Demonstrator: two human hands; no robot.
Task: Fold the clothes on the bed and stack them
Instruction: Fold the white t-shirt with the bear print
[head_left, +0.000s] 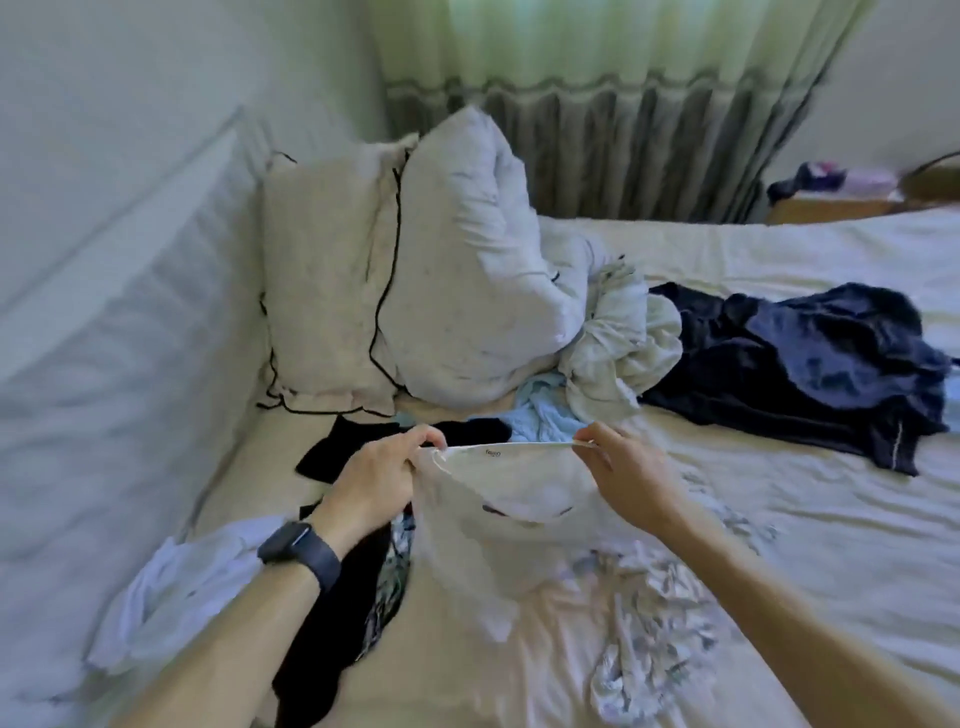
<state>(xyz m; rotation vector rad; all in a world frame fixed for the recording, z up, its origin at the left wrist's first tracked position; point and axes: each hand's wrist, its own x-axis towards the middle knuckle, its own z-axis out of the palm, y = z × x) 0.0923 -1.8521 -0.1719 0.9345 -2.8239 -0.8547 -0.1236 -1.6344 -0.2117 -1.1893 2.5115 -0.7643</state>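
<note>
Single head view, wide-angle. Faces forward-down across bed (810, 545); left hand (382, 475), right hand (621, 475) close, mid-frame; curtain (623, 119) at back.

Left hand (382, 475) and right hand (621, 475) pinch the stretched top hem of a white cotton garment (498, 525) between them; crumpled dark navy clothing (810, 364) lies beyond the right hand.

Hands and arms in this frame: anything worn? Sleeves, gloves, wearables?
Both hands are bare: no gloves, and no rings that I can make out. The left hand has a dark smartwatch at its wrist, with a rounded rectangular face on a dark band. The right hand and its wrist carry nothing. The left forearm and right forearm show no sleeves.
</note>
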